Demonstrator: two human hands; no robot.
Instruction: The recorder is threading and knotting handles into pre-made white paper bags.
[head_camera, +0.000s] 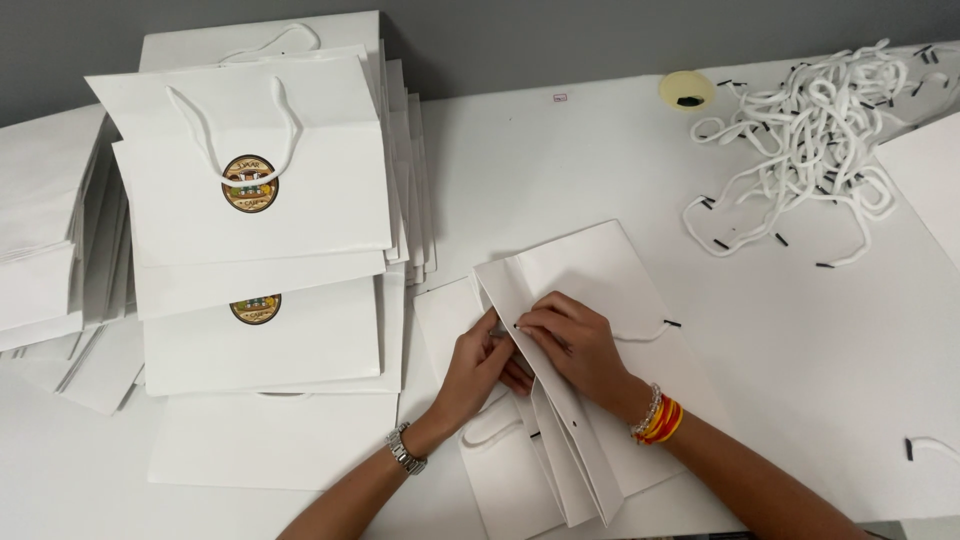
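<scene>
Both hands pinch one flat white paper bag: left hand grips its edge, right hand fingers closed on a cord.

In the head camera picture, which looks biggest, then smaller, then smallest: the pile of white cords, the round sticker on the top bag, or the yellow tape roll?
1. Pile of white cords, far the biggest.
2. Round sticker and yellow tape roll look about alike; too close to rank.
</scene>
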